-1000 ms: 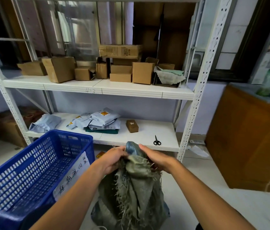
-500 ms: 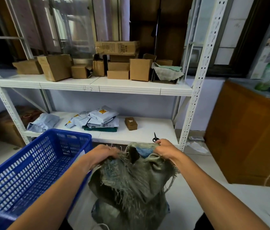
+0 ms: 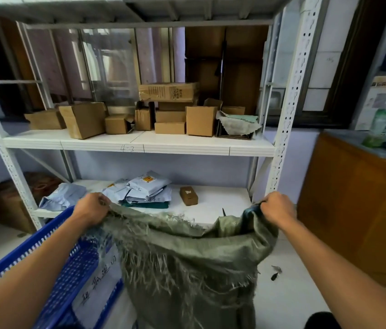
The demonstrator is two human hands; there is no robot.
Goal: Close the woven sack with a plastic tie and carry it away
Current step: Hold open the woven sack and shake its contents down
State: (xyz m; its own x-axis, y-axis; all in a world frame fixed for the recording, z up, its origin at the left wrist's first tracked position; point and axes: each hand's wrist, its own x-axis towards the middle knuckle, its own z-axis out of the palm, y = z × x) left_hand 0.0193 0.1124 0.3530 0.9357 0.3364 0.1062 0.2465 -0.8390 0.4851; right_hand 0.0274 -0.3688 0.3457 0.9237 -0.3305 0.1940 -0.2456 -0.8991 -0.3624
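The woven sack (image 3: 187, 262) stands on the floor (image 3: 294, 305), its frayed green mouth stretched wide between the two hands. The left grip (image 3: 92, 208) is clenched on the left corner of the mouth, fingers curled over the ragged edge. The right grip (image 3: 279, 206) is fisted on the right corner, where a fold of darker blue material bunches under the knuckles. Loose fibres hang from the rim down the sack's near face.

Just beside the sack on its left is a blue perforated plastic basket (image 3: 68, 269), with a handwritten paper label (image 3: 99, 281) on the wall nearest the sack. Behind the sack rises a white metal shelf rack (image 3: 289, 115). On its lower board, just beyond the sack's rim, lie a pile of grey mailer bags (image 3: 144, 188) and a small brown box (image 3: 188, 195). Higher above the sack, the next board carries a row of cardboard boxes (image 3: 201, 119).

To the sack's right stands a wooden cabinet (image 3: 353, 210). A few small dark scraps (image 3: 276, 273) lie on the floor near the sack's right flank.
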